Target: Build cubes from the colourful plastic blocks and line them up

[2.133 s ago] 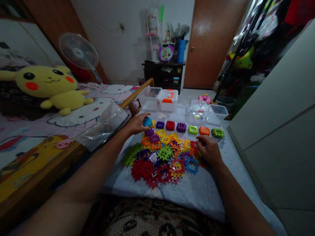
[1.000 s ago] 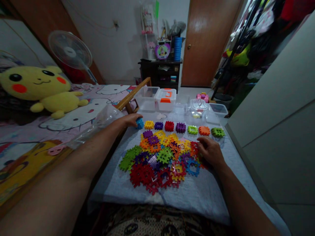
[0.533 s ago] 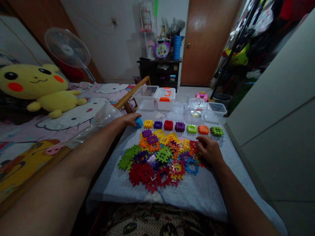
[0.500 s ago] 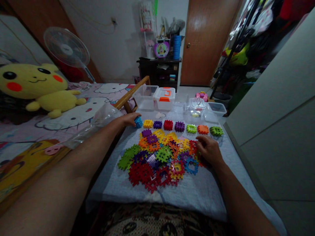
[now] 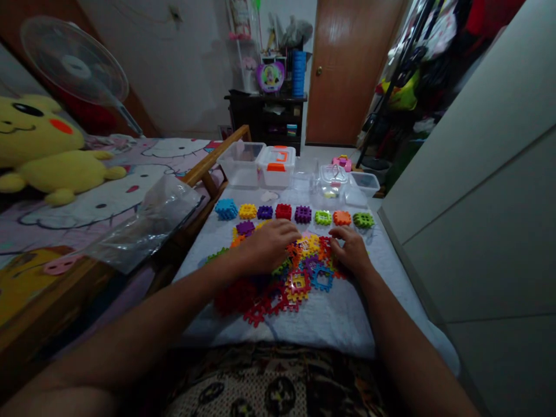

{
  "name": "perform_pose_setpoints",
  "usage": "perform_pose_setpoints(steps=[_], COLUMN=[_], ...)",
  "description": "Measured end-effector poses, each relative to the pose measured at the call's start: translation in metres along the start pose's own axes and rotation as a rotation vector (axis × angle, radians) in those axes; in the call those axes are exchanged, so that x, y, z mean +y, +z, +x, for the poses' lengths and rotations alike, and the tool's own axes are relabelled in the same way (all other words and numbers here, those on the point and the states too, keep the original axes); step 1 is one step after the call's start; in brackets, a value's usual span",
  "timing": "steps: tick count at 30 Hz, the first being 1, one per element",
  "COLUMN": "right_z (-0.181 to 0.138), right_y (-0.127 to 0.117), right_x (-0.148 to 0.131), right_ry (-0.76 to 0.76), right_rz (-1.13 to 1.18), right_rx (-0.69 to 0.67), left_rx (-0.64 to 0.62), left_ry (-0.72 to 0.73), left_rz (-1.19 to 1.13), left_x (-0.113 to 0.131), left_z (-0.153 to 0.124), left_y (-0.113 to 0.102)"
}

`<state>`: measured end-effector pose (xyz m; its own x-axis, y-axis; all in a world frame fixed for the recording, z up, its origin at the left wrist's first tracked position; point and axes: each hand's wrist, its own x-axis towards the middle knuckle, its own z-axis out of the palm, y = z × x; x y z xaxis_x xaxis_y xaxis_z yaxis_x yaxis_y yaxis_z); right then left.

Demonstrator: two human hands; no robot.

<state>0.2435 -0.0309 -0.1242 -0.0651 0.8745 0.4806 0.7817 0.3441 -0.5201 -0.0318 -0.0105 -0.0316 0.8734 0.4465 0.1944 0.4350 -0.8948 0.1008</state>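
A mixed pile of colourful notched plastic building tiles [image 5: 299, 284] lies on the cloth-covered table. My left hand [image 5: 271, 243] reaches over the pile from the left, palm down, with fingers stretched out and hiding part of it. My right hand [image 5: 351, 250] is at the pile's right edge beside a red tile [image 5: 325, 247], its thumb and fingers apart. Whether its fingertips touch that tile, I cannot tell. Behind the pile runs a row of small stacks sorted by colour, from a blue stack [image 5: 226, 209] at the left to a dark green stack [image 5: 364, 220] at the right.
Clear plastic boxes, one with an orange-handled lid [image 5: 277, 167], stand along the table's back. A wooden bed rail [image 5: 204, 165] and a clear plastic bag [image 5: 152, 217] border the left side. A pale cabinet [image 5: 473, 191] closes off the right.
My left hand has let go of the blue stack at the row's left end and moved right, over the pile. My right hand stays at the pile's right edge. The view has shifted.
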Motion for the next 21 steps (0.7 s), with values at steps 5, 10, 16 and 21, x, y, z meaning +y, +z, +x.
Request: perform_pose_setpoints(steps=[5,10,16,21], right_z=[0.0,0.001,0.001,0.001], right_y=[-0.002,-0.002,-0.003,-0.004], right_x=[0.004,0.006,0.005,0.004], right_ry=[0.011,0.031,0.02,0.015], right_rz=[0.016,0.036,0.043,0.035], right_rx=[0.036,0.044,0.027,0.019], left_rx=[-0.065,-0.061,-0.087,-0.092], left_ry=[0.116,0.103,0.081,0.065], left_rz=[0.047,0.086,0.069,0.064], left_x=[0.07,0.078,0.08,0.083], left_z=[0.018,0.027,0.034,0.035], left_y=[0.049,0.062,0.054,0.054])
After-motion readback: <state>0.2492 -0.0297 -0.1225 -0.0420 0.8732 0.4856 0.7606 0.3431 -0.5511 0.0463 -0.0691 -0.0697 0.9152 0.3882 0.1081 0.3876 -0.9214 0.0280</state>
